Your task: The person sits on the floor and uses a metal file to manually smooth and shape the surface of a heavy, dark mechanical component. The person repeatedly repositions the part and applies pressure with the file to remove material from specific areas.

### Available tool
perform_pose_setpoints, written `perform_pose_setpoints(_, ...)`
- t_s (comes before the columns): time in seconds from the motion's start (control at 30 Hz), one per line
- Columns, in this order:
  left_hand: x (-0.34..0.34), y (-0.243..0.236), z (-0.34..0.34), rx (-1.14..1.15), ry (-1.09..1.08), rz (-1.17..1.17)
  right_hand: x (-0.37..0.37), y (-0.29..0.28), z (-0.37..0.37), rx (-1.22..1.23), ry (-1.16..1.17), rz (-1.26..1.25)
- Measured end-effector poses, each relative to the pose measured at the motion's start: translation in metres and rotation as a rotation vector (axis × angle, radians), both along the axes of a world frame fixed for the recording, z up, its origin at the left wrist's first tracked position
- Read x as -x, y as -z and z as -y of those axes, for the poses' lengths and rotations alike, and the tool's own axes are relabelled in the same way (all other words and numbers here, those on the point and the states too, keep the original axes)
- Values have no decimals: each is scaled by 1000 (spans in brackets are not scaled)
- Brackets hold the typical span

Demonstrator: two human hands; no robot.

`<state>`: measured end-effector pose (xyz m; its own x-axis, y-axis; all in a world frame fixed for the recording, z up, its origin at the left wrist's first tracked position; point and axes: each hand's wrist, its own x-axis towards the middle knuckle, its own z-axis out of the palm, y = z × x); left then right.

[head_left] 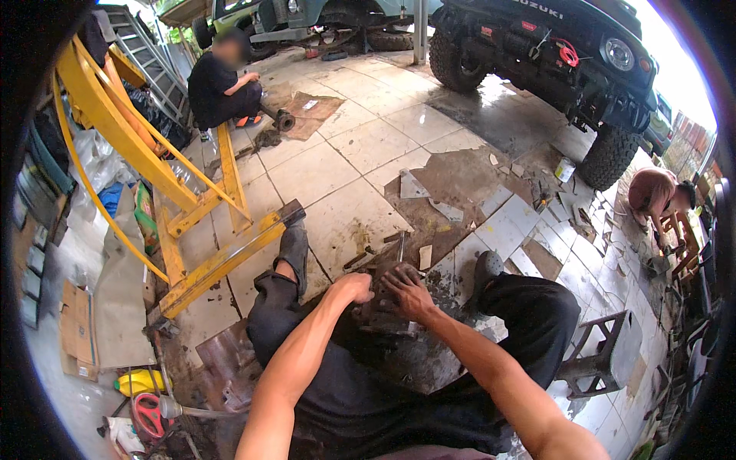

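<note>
Between my legs, low on the floor, lies a dark, greasy metal part [376, 316], its shape hard to make out. My left hand [354, 288] is closed in a fist at its left side; whatever sits inside the fingers is hidden. From the right, my right hand [408, 291] rests on top of the part with dirt-blackened fingers spread. A thin metal rod [402, 244] sticks up just beyond the hands. Beside it lies a small pale tile piece [425, 257].
A yellow steel hoist frame [192, 295] stands left, near a squatting person [222, 84]. A grey plastic stool [609, 353] is at my right. Broken tiles [510, 218] lie ahead, below a dark off-road vehicle [552, 54]. Another person [655, 195] bends at far right.
</note>
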<state>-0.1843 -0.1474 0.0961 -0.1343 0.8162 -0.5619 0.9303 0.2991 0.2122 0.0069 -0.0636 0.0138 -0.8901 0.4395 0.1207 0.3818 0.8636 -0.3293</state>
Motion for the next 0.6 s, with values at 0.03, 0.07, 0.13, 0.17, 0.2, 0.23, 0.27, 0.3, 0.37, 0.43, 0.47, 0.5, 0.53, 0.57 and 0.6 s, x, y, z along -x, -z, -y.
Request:
perform_pose_setpoints(0.03,-3,0,-2,-10,6,2,-7,8,-8,-13,-156,-37)
perform_pose_setpoints(0.07,0,1,1,-12,-3,0,-2,6,-1,-12,-20,4)
perform_pose_setpoints(0.13,6,0,4,-2,6,11,10,-7,12,-20,251,85)
perform_pose_setpoints(0.17,5,-1,5,5,22,20,8,-5,10,-80,91,82)
perform_pose_setpoints(0.2,3,-1,5,1,17,23,5,0,5,-138,-69,78)
perform_pose_setpoints(0.23,1,0,5,-2,11,27,2,3,1,-196,-230,74)
perform_pose_setpoints(0.27,1,-1,4,-9,3,28,5,1,-8,-169,-130,-17)
perform_pose_setpoints(0.3,2,0,3,-13,9,24,5,3,-7,-152,-29,-19)
perform_pose_setpoints(0.37,2,5,3,-18,23,15,5,1,0,-115,175,-24)
perform_pose_setpoints(0.43,0,9,0,-23,27,26,2,15,-18,-232,-75,-58)
perform_pose_setpoints(0.47,7,13,7,-14,6,23,10,6,-12,-180,-24,-39)
perform_pose_setpoints(0.5,7,14,6,-9,16,11,8,-1,-13,-144,45,-6)
perform_pose_setpoints(0.53,8,15,6,-5,26,-1,8,-3,-15,-157,1,-2)
perform_pose_setpoints(0.57,6,15,5,2,40,-10,5,0,-17,-167,-39,5)
perform_pose_setpoints(0.6,4,15,2,9,44,5,3,3,-20,-178,-80,12)
